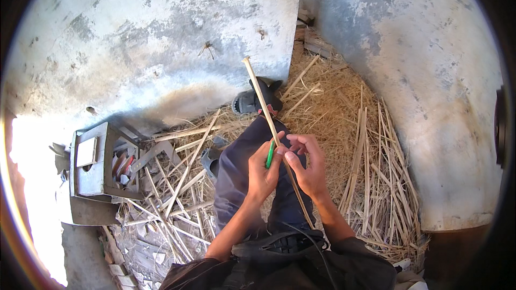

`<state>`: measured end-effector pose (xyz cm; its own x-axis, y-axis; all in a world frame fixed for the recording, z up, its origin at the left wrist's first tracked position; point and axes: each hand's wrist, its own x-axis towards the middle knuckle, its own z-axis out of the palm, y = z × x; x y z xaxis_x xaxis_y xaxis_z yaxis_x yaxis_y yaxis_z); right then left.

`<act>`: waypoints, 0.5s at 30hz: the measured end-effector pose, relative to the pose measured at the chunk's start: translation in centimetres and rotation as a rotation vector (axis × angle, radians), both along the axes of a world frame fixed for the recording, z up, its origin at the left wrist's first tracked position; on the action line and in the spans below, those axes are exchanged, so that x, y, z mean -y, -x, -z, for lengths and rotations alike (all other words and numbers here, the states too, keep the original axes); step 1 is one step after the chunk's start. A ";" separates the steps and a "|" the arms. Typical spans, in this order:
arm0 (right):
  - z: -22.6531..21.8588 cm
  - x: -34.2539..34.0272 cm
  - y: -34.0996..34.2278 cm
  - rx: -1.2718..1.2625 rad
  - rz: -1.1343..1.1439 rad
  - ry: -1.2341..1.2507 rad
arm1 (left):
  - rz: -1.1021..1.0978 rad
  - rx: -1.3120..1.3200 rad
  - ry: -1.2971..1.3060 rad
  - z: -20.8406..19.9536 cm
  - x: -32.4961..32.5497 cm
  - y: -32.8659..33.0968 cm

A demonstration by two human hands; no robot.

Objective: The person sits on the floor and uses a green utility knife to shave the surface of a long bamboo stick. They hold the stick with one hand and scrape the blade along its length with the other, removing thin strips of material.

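A long, pale split bamboo strip [259, 92] runs slantwise over my legs, its far end near my shoe and its near end by my waist. My left hand [263, 171] is closed around a slim green pen-like tool [270, 154], with its fingertips against the strip. I cannot make out the tool's tip. On the strip's other side, my right hand [308, 164] has its fingers curled and its thumb and fingertips at the strip, close to the left fingers. The exact grip there is partly hidden.
Loose strips [185, 182] lie criss-cross on the left, and a pile of strips [384, 182] on the right. Fibrous shavings [328, 113] cover the floor. A wooden box [90, 164] with small tools stands at left. Stained walls [177, 32] enclose the corner. A shoe [248, 101] shows ahead.
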<state>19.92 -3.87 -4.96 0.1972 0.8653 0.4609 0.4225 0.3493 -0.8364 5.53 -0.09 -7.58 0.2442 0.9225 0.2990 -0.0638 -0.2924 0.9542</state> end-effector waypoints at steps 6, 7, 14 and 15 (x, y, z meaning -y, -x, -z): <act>3.9 1.2 0.0 -0.659 -0.410 0.570 | 0.020 -0.036 0.128 0.3 -0.9 0.6; 4.4 1.4 0.0 -0.662 -0.384 0.542 | -0.004 -0.042 0.100 0.2 -1.0 0.7; 4.1 1.4 -1.1 -0.484 -0.218 0.450 | -0.078 -0.114 -0.003 0.2 -1.4 2.4; 3.8 1.4 -1.1 -0.440 -0.199 0.438 | -0.078 -0.183 -0.034 0.1 -1.5 2.6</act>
